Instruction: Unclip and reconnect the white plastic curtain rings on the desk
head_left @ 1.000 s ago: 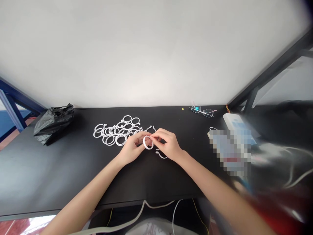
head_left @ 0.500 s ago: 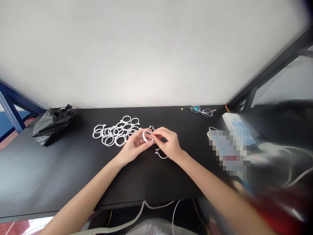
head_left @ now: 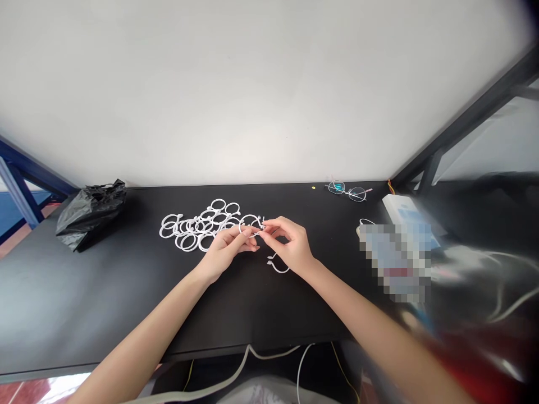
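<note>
Both hands meet over the middle of the black table. My left hand and my right hand each pinch one white plastic ring between the fingertips, holding it just above the table. A pile of several white rings lies just left of the hands. One open white ring rests on the table under my right hand.
A crumpled black plastic bag sits at the far left. Glasses lie near the back wall at the right. A white device and a blurred-out object sit at the right, with cables beyond and below the table edge.
The ring held between both hands has turned from facing me to lying flatter and has moved slightly away, toward the pile. The hands stayed together.
</note>
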`<state>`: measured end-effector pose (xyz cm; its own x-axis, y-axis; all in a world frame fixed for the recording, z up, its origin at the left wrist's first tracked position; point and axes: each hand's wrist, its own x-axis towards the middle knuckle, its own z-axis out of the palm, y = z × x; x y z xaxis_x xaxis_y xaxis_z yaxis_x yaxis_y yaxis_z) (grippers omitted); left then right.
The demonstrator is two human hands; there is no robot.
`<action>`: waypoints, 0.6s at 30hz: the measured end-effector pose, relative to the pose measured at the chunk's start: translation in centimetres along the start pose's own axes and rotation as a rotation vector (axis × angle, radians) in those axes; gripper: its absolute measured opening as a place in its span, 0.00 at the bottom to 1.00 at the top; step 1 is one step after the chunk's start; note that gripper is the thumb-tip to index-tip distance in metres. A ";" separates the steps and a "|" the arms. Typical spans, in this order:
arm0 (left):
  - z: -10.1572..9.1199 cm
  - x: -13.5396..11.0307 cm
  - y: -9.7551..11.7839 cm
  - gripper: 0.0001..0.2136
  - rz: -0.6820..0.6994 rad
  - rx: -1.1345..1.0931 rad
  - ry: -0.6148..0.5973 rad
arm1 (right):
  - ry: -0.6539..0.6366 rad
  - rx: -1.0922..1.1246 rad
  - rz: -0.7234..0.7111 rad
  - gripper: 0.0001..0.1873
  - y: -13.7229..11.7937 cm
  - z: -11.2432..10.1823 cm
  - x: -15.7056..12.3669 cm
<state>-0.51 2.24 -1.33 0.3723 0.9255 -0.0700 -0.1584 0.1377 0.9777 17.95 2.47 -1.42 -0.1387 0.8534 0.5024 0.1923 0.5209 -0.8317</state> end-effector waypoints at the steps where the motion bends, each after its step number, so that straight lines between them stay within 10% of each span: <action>1: 0.0 0.0 0.0 0.14 -0.007 -0.028 0.002 | -0.015 0.008 0.004 0.07 0.0 0.0 0.0; 12: -0.2 0.2 0.1 0.15 -0.049 -0.040 0.034 | -0.058 0.107 0.042 0.07 -0.4 0.0 -0.1; 18: 0.5 -0.1 0.0 0.18 0.320 0.423 0.278 | -0.048 0.089 -0.012 0.06 -0.2 0.0 -0.1</action>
<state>-0.05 1.98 -1.19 0.1041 0.9631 0.2481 0.1757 -0.2633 0.9486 17.91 2.27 -1.27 -0.1874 0.8443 0.5021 0.1035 0.5252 -0.8446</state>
